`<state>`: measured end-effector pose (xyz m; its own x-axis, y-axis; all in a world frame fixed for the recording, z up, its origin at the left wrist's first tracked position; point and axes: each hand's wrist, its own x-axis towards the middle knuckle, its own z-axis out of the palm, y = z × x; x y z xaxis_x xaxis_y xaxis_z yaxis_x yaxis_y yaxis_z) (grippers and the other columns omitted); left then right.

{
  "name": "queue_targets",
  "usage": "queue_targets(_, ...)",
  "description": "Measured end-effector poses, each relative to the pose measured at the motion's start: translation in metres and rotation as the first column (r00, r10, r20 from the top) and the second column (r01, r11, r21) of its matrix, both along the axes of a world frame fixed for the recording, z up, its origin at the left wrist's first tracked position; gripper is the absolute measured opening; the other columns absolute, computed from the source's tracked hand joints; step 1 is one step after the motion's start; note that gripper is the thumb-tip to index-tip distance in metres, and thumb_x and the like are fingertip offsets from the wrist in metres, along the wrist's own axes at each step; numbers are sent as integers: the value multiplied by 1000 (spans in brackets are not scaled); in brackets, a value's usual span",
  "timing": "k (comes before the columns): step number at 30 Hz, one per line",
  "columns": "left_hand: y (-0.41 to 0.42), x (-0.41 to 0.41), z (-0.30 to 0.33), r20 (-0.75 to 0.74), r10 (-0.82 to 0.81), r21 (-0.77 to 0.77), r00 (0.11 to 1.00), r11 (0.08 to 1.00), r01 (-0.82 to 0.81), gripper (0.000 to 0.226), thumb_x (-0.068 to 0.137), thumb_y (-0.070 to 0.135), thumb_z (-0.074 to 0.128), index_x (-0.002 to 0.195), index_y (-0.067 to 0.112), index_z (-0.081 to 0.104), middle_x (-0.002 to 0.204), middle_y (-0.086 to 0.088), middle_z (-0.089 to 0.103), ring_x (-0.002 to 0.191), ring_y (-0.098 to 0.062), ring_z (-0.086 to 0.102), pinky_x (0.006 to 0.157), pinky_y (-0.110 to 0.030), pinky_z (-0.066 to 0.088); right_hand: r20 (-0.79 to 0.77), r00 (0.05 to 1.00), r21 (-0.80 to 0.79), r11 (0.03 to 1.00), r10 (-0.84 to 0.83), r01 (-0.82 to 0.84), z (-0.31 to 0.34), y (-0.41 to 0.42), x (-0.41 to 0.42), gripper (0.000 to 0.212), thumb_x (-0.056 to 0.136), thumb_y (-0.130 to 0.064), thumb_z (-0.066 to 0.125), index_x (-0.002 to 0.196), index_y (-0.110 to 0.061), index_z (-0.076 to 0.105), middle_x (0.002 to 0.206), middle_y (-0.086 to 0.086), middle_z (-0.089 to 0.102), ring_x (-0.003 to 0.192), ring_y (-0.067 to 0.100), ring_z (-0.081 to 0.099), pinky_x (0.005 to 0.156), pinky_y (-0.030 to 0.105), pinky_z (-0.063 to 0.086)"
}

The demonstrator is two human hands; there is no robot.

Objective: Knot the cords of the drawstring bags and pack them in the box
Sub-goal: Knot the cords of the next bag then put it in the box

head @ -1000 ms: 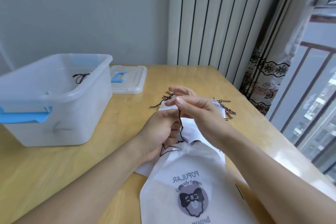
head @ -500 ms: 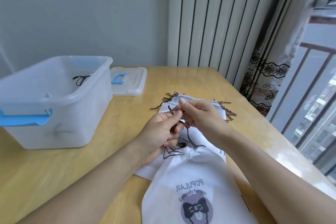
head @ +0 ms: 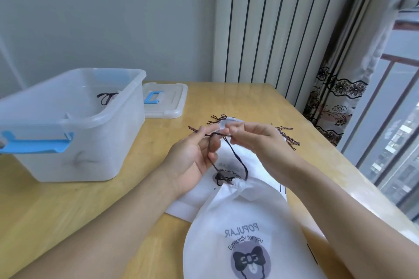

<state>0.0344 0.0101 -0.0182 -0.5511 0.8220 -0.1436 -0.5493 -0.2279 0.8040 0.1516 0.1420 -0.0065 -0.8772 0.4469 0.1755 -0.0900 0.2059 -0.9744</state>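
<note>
A white drawstring bag with a bow print lies before me, its neck gathered shut. Its dark cord rises in a loop from the neck to my fingers. My left hand pinches one strand of the cord, and my right hand pinches the other, so a short stretch runs taut between them. More white bags lie flat underneath, with frayed brown cord ends sticking out at the far side. The translucent box with blue handles stands at left; a knotted dark cord shows inside it.
The box's lid with a blue handle lies flat behind the box. The wooden table ends at right beside a curtain and a window. A ribbed radiator stands behind the table.
My hands have drawn apart sideways, stretching the cord level between them. One second ago the right hand held the cord up above the left.
</note>
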Motion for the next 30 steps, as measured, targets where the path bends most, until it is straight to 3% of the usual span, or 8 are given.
queue_targets(2, -3, -6, 4, 82, -13, 36, 997, 999, 11, 37, 107, 29, 40, 128, 7, 61, 108, -6, 74, 56, -3, 55, 41, -13, 35, 110, 989, 51, 993, 101, -107, -4, -4, 1, 26, 94, -19, 70, 79, 2, 71, 115, 12, 74, 110, 18, 68, 107, 36, 45)
queue_targets(5, -8, -5, 11, 81, -100, 80, 992, 992, 93, 33, 107, 29, 41, 117, 11, 67, 98, -4, 73, 52, -3, 47, 38, -12, 34, 193, 978, 155, 981, 84, -115, -12, -11, -1, 26, 84, -21, 83, 78, 2, 72, 88, 14, 76, 74, 20, 64, 73, 31, 49)
queue_targets(8, -6, 0, 11, -238, 28, 20, 971, 1000, -24, 35, 108, 27, 39, 112, 8, 67, 79, -6, 68, 56, -11, 52, 46, -18, 42, 143, 990, 161, 987, 1, -25, -9, -14, -1, 27, 74, -20, 90, 73, -1, 71, 75, 23, 71, 68, 23, 63, 69, 38, 52)
queue_targets(11, -1, 0, 1, -567, 257, 48, 782, 959, -280, 35, 108, 26, 39, 103, 9, 70, 81, -8, 72, 72, -18, 66, 64, -26, 55, 23, 999, 24, 999, -32, 32, -1, -16, 1, 29, 72, -27, 86, 76, -5, 67, 73, 23, 67, 67, 25, 63, 77, 42, 56)
queue_targets(14, 1, -1, -8, -706, 309, 127, 637, 940, -315, 32, 107, 23, 42, 100, 14, 72, 98, -1, 75, 95, -17, 71, 84, -31, 56, -33, 997, -249, 966, -77, 66, 5, -13, -2, 19, 95, -22, 68, 96, -6, 58, 74, 17, 65, 61, 24, 60, 81, 45, 60)
queue_targets(17, 1, 6, -6, -627, 252, 175, 737, 968, -183, 34, 107, 22, 38, 105, 7, 69, 108, -10, 75, 107, -22, 69, 94, -32, 54, 73, 997, -428, 904, 24, 9, 7, -11, -2, 38, 104, -43, 48, 119, -10, 61, 83, 18, 68, 67, 27, 64, 75, 40, 59)
queue_targets(21, -2, 9, 2, -443, 148, 216, 884, 975, -56, 38, 108, 23, 34, 106, 4, 68, 114, -20, 72, 112, -28, 67, 95, -33, 53, 134, 978, -345, 932, 161, -106, 2, -9, -2, 60, 97, -70, 33, 128, -31, 66, 96, 12, 64, 87, 26, 63, 78, 37, 52)
queue_targets(30, -2, 9, 0, -401, 55, 187, 915, 982, 23, 40, 108, 24, 35, 106, 1, 68, 116, -22, 70, 112, -27, 66, 106, -43, 48, 33, 963, -479, 850, 266, -218, 0, 0, -1, 70, 101, -67, 22, 136, -22, 64, 138, -4, 64, 118, 12, 60, 106, 40, 46)
